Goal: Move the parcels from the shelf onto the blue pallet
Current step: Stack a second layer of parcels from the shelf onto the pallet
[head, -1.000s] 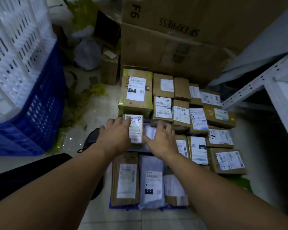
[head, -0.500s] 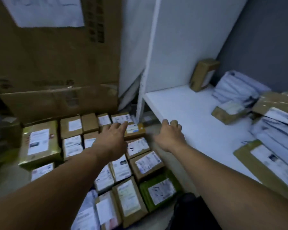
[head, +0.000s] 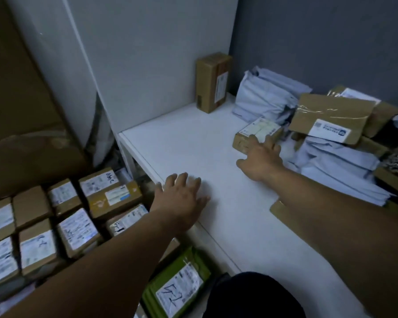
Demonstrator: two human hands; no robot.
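Note:
My right hand (head: 261, 158) reaches over the white shelf (head: 193, 143), fingers spread and touching the near edge of a small brown box with a pale label (head: 259, 131). My left hand (head: 182, 198) hovers open at the shelf's front edge and holds nothing. On the shelf's right side lie grey mailer bags (head: 264, 97), a flat brown parcel (head: 331, 115) and more grey bags (head: 336, 166). An upright brown box (head: 213, 82) stands at the back corner. Down on the left, several labelled parcels (head: 76, 228) lie packed together; the pallet under them is hidden.
A green parcel marked by hand (head: 179, 288) lies below the shelf's front edge. Large cardboard cartons (head: 21, 111) stand at the left behind the floor parcels. A grey wall (head: 319, 42) backs the shelf. The shelf's left half is bare white surface.
The view has swung from the floor parcels up to the shelf. Both hands left the parcels below; my right hand has reached out to the small brown box, my left to the shelf edge.

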